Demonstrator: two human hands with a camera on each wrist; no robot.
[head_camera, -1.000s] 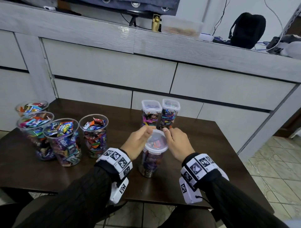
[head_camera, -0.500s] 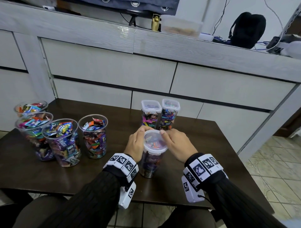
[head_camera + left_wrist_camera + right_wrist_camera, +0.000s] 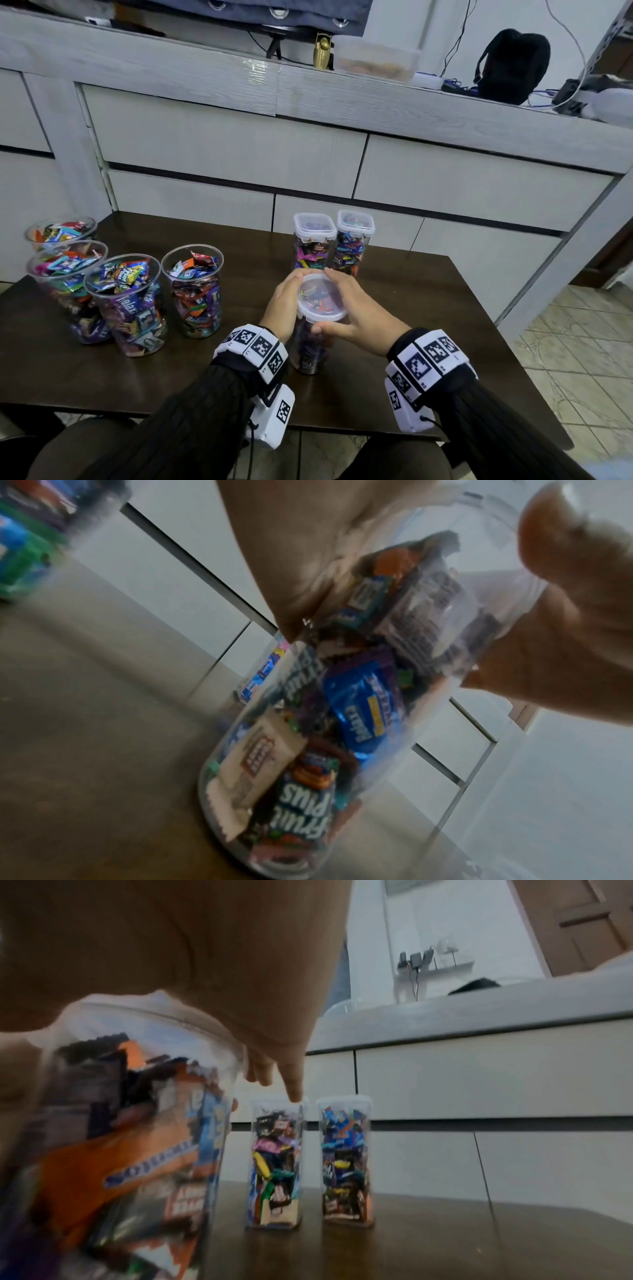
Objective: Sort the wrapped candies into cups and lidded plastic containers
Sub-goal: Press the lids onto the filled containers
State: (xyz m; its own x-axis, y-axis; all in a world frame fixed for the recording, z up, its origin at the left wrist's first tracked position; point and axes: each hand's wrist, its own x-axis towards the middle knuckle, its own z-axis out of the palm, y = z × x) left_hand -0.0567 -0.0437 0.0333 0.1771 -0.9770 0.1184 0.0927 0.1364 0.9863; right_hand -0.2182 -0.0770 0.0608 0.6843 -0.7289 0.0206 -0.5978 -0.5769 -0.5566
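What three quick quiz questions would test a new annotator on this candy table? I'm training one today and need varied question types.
1. True or false: the round clear lid sits on the tall clear container between the two hands.
2. How many open clear plastic cups of wrapped candies stand on the left of the dark wooden table?
A. two B. four C. six
3. Fill in: the two square-lidded clear containers stand ____ the container being handled, seen from the head camera.

Key: 1 true; 2 B; 3 behind. Both the left hand and right hand grip that lid's rim.
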